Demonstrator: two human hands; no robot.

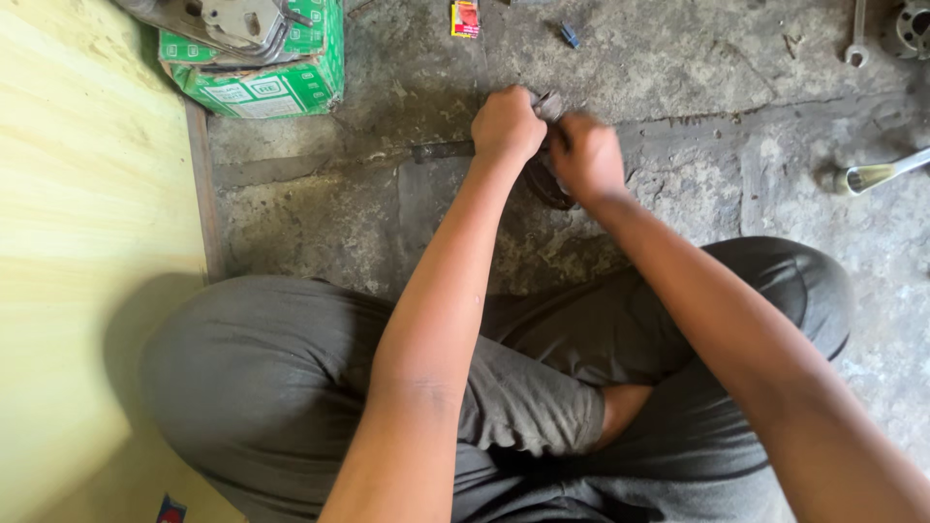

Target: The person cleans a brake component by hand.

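Note:
I sit cross-legged on a concrete floor. My left hand (506, 126) is clenched around the end of a long dark metal bar or tool handle (441, 150) that lies on the floor and points left. Close beside it, my right hand (584, 155) is closed on a dark rounded part (544, 184), mostly hidden under both fists. A bit of grey metal or rag (550, 101) shows between the hands.
A green and white cardboard box (276, 82) holding grey metal parts stands at the upper left beside a yellow wooden board (87, 242). A small red packet (465, 17), a spanner (857, 39) and a shiny metal tool (877, 174) lie on the floor farther off.

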